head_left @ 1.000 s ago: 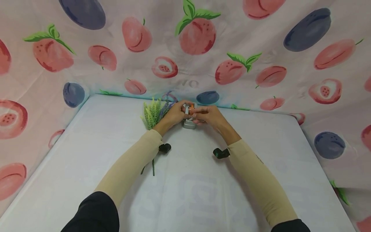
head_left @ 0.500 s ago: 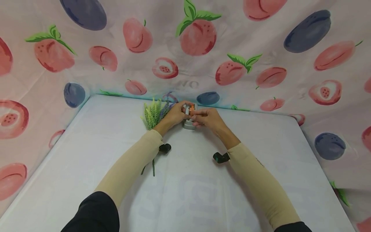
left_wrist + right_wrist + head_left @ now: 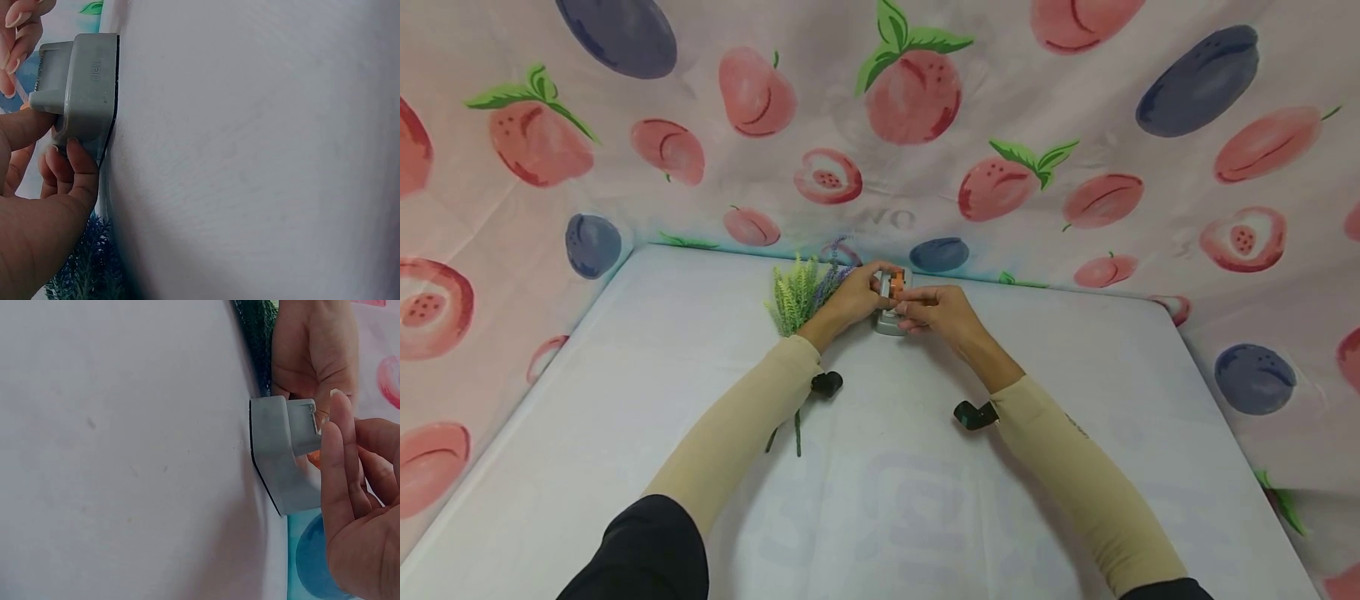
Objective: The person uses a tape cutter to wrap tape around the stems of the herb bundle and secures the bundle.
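A grey tape dispenser (image 3: 891,326) with an orange hub (image 3: 897,282) stands near the table's back edge. My left hand (image 3: 852,298) grips it from the left, thumb and fingers curled around its body (image 3: 90,87) in the left wrist view. On the other side, my right hand (image 3: 949,315) has thumb and index finger brought together beside the cutter end. A faint pale strip, seemingly tape (image 3: 20,85), runs between those fingertips and the orange part. In the right wrist view, the fingers of my right hand (image 3: 359,506) hide some of the dispenser (image 3: 270,447).
Just left of the left hand lie artificial yellow-green flower sprigs (image 3: 793,298) and purple lavender (image 3: 829,283), their stems (image 3: 797,433) reaching under the left forearm. A fruit-print cloth (image 3: 700,192) rises behind the white table (image 3: 880,500). Black wrist cameras (image 3: 827,384) sit on both forearms.
My right hand has drawn slightly down and back toward me, fingertips still together. The left hand and the tape dispenser stay in place.
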Available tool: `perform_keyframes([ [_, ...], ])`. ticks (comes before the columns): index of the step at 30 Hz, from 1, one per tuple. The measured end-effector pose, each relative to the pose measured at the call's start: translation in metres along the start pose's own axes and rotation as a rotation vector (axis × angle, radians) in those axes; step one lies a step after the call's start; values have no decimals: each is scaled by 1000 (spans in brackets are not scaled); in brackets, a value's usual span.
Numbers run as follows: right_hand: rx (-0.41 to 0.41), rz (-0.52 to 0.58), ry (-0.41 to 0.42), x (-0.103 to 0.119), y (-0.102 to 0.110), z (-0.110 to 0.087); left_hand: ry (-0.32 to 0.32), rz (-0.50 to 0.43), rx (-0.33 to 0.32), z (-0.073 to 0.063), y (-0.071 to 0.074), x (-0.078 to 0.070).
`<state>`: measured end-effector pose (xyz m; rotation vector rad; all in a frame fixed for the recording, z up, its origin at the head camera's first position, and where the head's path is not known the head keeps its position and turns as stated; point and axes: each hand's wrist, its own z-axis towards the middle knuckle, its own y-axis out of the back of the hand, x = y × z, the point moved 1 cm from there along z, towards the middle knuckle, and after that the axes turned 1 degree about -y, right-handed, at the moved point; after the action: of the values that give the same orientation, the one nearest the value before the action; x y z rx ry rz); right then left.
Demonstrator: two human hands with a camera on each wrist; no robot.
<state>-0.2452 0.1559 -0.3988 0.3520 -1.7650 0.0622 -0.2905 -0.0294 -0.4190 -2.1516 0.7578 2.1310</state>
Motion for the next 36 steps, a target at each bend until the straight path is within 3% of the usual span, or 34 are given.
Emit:
perform_keyframes([
  [12, 11, 17, 22, -2, -4, -9, 16, 38, 0, -1, 2, -1],
  [24, -4, 23, 21, -6, -5, -16, -37, 53, 20, -1, 0, 0],
  [36, -18, 38, 30, -10, -8, -21, -45, 55, 29, 1, 0, 3],
])
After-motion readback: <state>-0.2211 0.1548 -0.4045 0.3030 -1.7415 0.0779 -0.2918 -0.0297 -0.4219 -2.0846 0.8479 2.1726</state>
